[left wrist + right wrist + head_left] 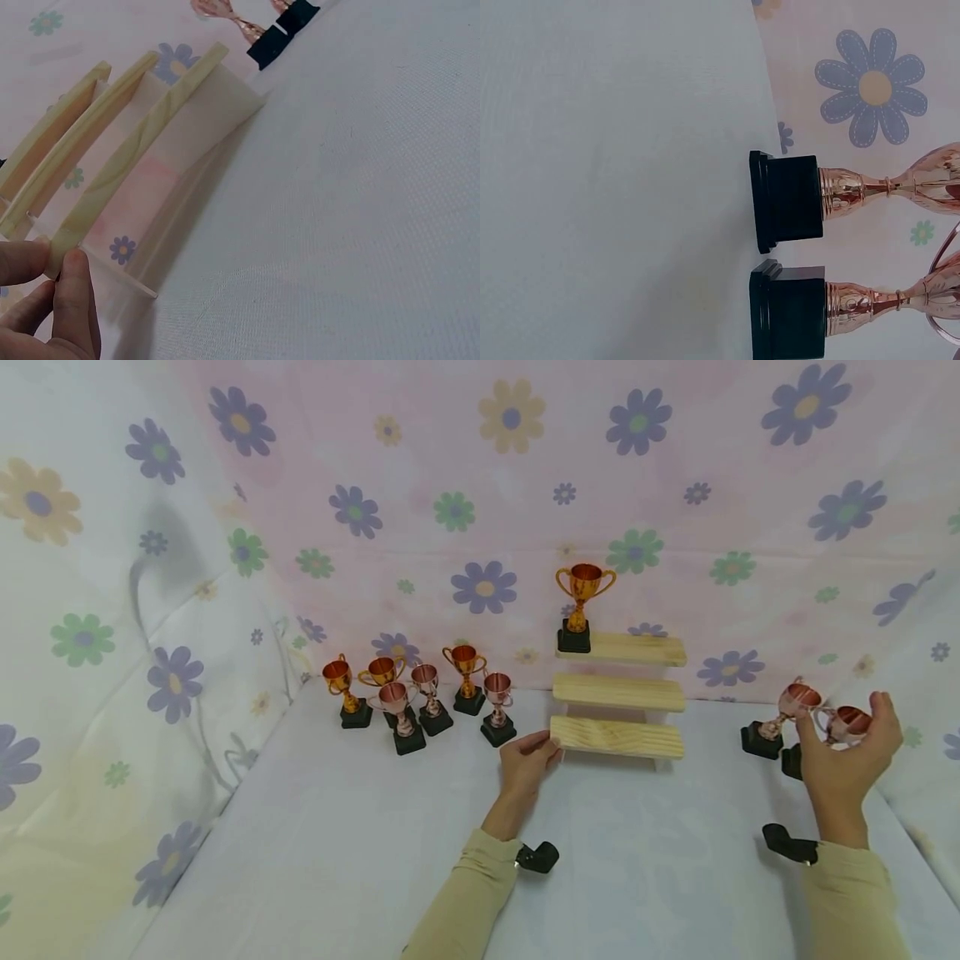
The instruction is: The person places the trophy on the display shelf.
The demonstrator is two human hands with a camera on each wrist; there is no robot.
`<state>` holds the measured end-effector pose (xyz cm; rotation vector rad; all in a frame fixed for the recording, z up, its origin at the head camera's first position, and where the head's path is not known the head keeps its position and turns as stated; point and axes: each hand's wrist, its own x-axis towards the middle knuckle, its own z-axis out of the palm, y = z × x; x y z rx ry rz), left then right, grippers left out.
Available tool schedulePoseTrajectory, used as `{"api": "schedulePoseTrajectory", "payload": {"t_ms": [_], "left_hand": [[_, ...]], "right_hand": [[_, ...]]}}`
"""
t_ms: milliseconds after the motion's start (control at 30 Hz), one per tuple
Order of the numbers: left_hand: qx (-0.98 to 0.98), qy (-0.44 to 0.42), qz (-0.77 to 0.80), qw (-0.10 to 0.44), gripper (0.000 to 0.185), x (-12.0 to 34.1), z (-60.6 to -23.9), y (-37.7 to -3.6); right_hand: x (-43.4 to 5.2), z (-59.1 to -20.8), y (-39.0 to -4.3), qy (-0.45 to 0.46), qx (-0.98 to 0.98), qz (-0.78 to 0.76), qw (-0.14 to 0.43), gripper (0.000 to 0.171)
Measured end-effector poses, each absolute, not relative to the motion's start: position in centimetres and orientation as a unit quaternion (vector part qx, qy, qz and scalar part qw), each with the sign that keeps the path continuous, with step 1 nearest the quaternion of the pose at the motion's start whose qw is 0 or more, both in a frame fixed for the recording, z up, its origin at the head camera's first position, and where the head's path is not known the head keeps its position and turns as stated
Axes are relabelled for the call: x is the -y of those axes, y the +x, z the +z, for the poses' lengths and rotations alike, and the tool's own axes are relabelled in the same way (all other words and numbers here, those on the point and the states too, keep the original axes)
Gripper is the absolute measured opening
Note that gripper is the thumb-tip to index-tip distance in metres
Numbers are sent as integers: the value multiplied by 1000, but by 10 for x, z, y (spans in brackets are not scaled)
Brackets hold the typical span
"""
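At the left end of the lowest board of a three-tier wooden display stand (618, 737), my left hand (527, 766) pinches the wood between thumb and fingers. The left wrist view shows the fingertips (75, 262) on the board's end and clear supports under the boards. Over on the right, my right hand (847, 768) reaches up beside a rose-gold trophy (852, 725), thumb and fingers spread apart around its cup. Another rose-gold trophy (797, 700) stands just left of it. Both have black bases (791, 196). A gold trophy (581, 589) stands on the top board's left end.
Left of the stand, several gold and rose-gold trophies (405, 727) stand close together on the white-covered table (315, 852). One rose-gold trophy (497, 702) is nearest the stand. A flowered cloth backdrop (420, 552) rises behind everything and along the sides.
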<state>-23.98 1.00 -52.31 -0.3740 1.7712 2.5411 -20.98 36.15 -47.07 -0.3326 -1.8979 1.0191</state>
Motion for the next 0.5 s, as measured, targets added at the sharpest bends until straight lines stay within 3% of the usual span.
{"api": "schedulePoseTrajectory", "payload": {"t_ms": [167, 500], "left_hand": [[-564, -114, 818, 11, 27, -10, -526, -240], [-557, -113, 823, 13, 27, -9, -527, -240]], "right_hand": [[-387, -491, -214, -144, 780, 393, 464, 67], [-404, -491, -215, -224, 745, 421, 467, 51]]}}
